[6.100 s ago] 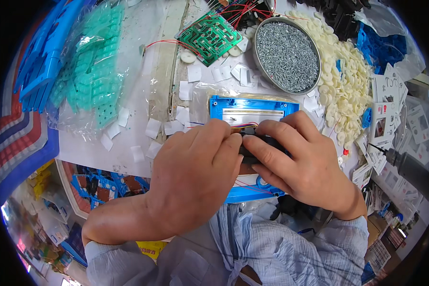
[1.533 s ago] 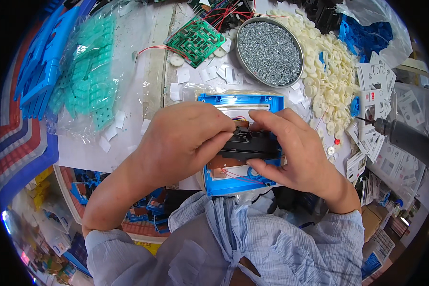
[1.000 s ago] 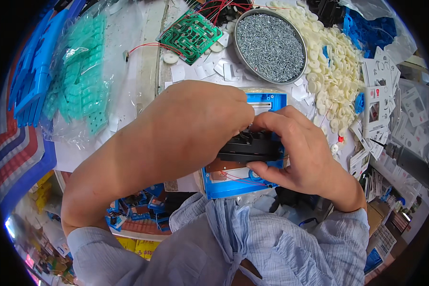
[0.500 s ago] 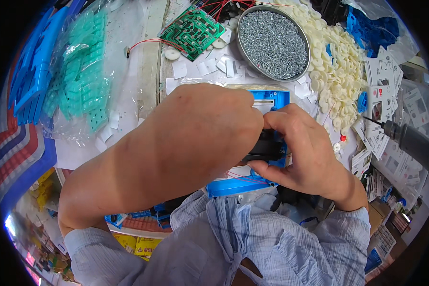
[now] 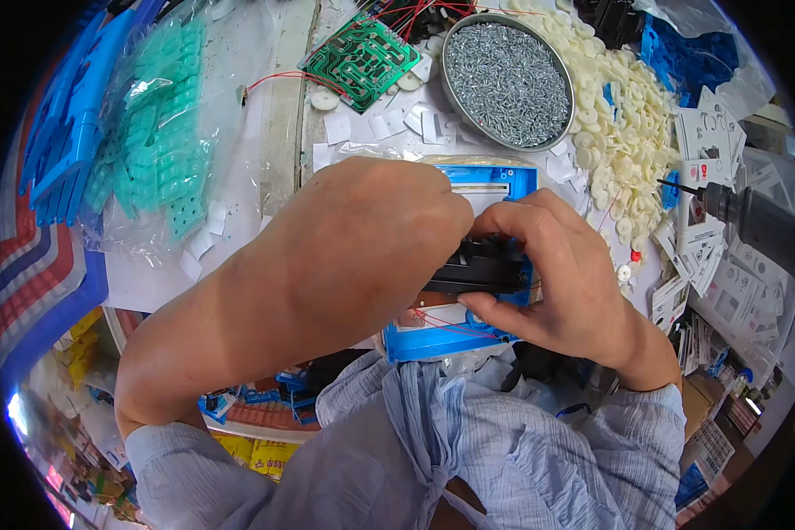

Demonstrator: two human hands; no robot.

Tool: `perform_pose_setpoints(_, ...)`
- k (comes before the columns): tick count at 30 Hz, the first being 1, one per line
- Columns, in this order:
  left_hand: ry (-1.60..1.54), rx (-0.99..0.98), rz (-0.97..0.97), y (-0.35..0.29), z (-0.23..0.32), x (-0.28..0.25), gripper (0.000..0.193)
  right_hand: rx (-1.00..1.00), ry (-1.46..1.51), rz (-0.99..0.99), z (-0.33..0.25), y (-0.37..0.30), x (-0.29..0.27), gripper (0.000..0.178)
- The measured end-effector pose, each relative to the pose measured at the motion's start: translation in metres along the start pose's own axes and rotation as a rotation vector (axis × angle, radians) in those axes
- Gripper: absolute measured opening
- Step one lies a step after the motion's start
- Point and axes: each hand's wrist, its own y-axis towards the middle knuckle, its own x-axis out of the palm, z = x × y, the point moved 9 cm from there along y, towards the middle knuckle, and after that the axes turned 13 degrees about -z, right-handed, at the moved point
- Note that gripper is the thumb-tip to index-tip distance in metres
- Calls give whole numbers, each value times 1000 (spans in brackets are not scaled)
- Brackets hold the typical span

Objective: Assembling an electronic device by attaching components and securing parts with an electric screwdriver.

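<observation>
Yellow packets (image 5: 272,456): lower left of my view, printed with characters too blurred for me to read.
Left hand (image 5: 389,231): fingers curled over the left part of the black piece; their tips are hidden, so I cannot tell what they grip.
Blue frame (image 5: 450,345): under both hands, thin red wires across its near end.
Black piece (image 5: 481,277): over the blue frame, long axis running side to side, left end hidden from me.
Right hand (image 5: 567,276): gripping the black piece's right end, thumb near side, fingers far side.
White cards (image 5: 707,132): at right, bearing small drawings and tiny print.
</observation>
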Motion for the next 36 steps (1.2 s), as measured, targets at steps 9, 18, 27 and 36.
perform_pose_setpoints(9, -170, -151, 39, -1, -15, 0, 11, -4, -11, 3, -1, 1, 0, 61)
perform_pose_setpoints(18, -88, -161, -48, -3, -12, 1, 6, -6, 1, 7, -1, 2, 1, 58)
perform_pose_setpoints(27, -37, -183, -43, -14, 3, -1, 16, -10, -6, 28, -2, 2, 1, 54)
perform_pose_setpoints(36, -3, -219, 27, -26, 11, 7, 34, -46, -124, -18, -8, 4, 3, 46)
